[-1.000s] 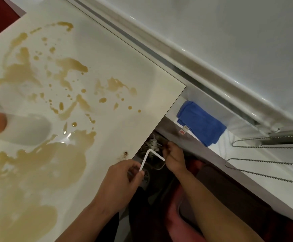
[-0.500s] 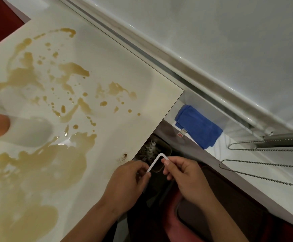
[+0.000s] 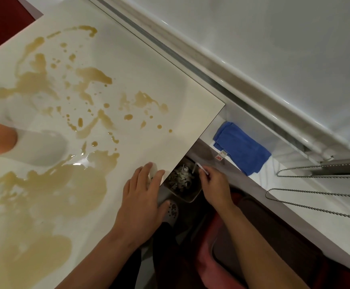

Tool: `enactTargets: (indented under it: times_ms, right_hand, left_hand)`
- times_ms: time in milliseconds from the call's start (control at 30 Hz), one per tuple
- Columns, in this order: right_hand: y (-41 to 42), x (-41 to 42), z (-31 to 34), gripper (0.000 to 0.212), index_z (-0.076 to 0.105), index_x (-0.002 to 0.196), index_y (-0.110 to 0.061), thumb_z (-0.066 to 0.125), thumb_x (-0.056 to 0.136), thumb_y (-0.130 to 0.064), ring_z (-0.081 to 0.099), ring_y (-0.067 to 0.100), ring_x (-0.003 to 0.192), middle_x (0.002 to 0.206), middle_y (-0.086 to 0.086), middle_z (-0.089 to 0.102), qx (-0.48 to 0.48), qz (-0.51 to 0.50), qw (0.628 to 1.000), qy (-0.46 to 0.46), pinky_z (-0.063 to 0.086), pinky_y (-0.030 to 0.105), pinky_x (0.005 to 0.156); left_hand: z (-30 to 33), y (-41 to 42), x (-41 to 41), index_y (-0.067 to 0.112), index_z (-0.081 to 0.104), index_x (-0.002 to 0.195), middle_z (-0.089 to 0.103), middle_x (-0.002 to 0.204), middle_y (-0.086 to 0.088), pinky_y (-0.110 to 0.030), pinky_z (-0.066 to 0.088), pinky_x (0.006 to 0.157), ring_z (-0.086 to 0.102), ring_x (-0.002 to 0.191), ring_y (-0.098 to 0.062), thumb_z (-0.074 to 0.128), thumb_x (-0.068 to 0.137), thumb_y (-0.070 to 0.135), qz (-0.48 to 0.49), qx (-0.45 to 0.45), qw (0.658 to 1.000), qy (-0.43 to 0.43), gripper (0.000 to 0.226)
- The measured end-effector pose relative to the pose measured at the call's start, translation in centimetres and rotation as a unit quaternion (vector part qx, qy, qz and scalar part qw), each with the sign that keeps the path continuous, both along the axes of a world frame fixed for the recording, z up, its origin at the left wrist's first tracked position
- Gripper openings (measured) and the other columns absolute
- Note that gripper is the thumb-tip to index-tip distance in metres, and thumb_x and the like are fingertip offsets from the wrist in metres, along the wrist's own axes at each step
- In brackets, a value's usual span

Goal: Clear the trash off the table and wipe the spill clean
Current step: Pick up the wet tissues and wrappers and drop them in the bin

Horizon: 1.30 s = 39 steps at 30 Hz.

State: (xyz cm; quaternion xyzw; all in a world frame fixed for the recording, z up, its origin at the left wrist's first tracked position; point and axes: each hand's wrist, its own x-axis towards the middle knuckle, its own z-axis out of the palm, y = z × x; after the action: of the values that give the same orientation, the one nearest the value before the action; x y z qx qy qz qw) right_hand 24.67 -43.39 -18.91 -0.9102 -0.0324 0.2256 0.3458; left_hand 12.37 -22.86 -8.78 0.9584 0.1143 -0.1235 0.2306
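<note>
The right hand (image 3: 214, 185) pinches a white straw (image 3: 203, 169) between its fingertips, right over a small dark bin (image 3: 187, 195) with white scraps inside, just past the table's edge. The left hand (image 3: 142, 197) lies on the white table (image 3: 169, 84) near that edge, fingers spread, touching a small white thing that is hard to make out. A big brown spill (image 3: 44, 184) covers much of the table. A blue cloth (image 3: 243, 148) sits on the sill nearby.
</note>
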Motion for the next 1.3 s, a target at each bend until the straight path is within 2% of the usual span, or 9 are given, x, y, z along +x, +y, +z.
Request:
enactTargets:
  times_ms: [133,267,333,500,633,767,1000,1167,1300]
  right_hand:
    - [0.2,0.8,-4.1,0.019,0.071,0.109,-0.013,0.055,0.104,-0.022,0.068,0.020,0.083,0.091,0.001,0.071,-0.043,0.020,0.999,0.010,0.044,0.023,0.067]
    - [0.1,1.4,-6.6,0.034,0.061,0.132,-0.007,0.059,0.100,-0.020,0.063,0.031,0.115,0.125,0.013,0.066,-0.114,0.063,0.990,0.059,0.049,0.035,0.095]
    - [-0.2,1.5,-7.0,0.041,0.057,0.138,-0.007,0.060,0.098,-0.019,0.059,0.031,0.121,0.132,0.014,0.062,-0.128,0.060,0.987,0.079,0.048,0.037,0.100]
    - [-0.1,1.5,-2.3,0.037,0.061,0.136,-0.011,0.058,0.101,-0.024,0.064,0.024,0.116,0.129,0.008,0.066,-0.077,0.071,0.992,0.076,0.051,0.032,0.096]
    - [1.0,0.6,5.0,0.032,0.063,0.134,-0.022,0.059,0.102,-0.028,0.063,0.006,0.107,0.122,-0.003,0.069,-0.007,0.093,0.995,0.033,0.047,0.018,0.086]
    - [2.4,-0.7,12.6,0.026,0.065,0.128,-0.029,0.059,0.102,-0.030,0.061,-0.008,0.101,0.111,-0.017,0.066,0.059,0.115,0.992,-0.007,0.052,0.011,0.081]
    - [7.2,-2.5,20.7,0.022,0.071,0.120,-0.028,0.065,0.099,-0.028,0.063,-0.007,0.102,0.106,-0.022,0.070,0.134,0.181,0.973,-0.051,0.048,0.005,0.079]
    - [12.5,-5.5,22.6,0.020,0.072,0.117,-0.033,0.065,0.098,-0.033,0.065,-0.004,0.100,0.102,-0.024,0.071,0.161,0.243,0.956,-0.011,0.054,0.021,0.081]
    - [16.7,-9.8,23.2,0.018,0.071,0.114,-0.036,0.065,0.098,-0.031,0.064,-0.005,0.100,0.102,-0.031,0.069,0.171,0.294,0.940,-0.002,0.048,0.007,0.078]
  left_hand:
    - [-0.2,0.2,-0.3,0.023,0.035,0.150,0.028,0.162,-0.012,-0.052,0.033,0.117,0.027,0.150,-0.035,0.075,0.086,0.034,-0.002,-0.010,1.000,-0.011,0.077]
    - [-0.1,0.2,-0.4,0.023,0.041,0.149,0.027,0.163,-0.009,-0.051,0.031,0.119,0.024,0.151,-0.034,0.074,0.088,0.031,0.003,-0.037,0.999,-0.013,0.070]
    - [0.1,0.5,-0.7,0.023,0.044,0.147,0.026,0.163,-0.008,-0.050,0.033,0.118,0.024,0.151,-0.032,0.072,0.089,0.031,0.012,-0.056,0.998,-0.012,0.065]
    - [2.0,1.7,-1.8,0.027,0.048,0.144,0.026,0.161,0.003,-0.044,0.034,0.118,0.021,0.151,-0.020,0.065,0.094,0.039,0.067,-0.108,0.992,-0.016,0.054]
    - [4.5,3.1,-3.3,0.031,0.049,0.142,0.027,0.159,0.011,-0.028,0.030,0.113,0.020,0.147,-0.007,0.065,0.093,0.042,0.090,-0.123,0.988,-0.027,0.053]
    - [6.9,4.8,-4.9,0.035,0.049,0.142,0.029,0.157,0.016,-0.026,0.032,0.115,0.022,0.145,-0.002,0.067,0.093,0.040,0.103,-0.132,0.985,-0.029,0.052]
    - [11.2,7.9,-10.1,0.035,0.052,0.138,0.043,0.144,0.020,-0.015,0.033,0.108,0.042,0.132,0.002,0.061,0.097,0.044,0.171,-0.130,0.976,-0.028,0.043]
    - [13.3,10.1,-17.0,0.037,0.055,0.134,0.049,0.133,0.024,-0.011,0.035,0.102,0.047,0.120,0.008,0.061,0.097,0.045,0.246,-0.118,0.962,-0.035,0.039]
    - [13.2,12.4,-23.5,0.039,0.056,0.131,0.051,0.129,0.026,-0.013,0.040,0.100,0.048,0.114,0.012,0.062,0.097,0.045,0.303,-0.120,0.945,-0.036,0.036]
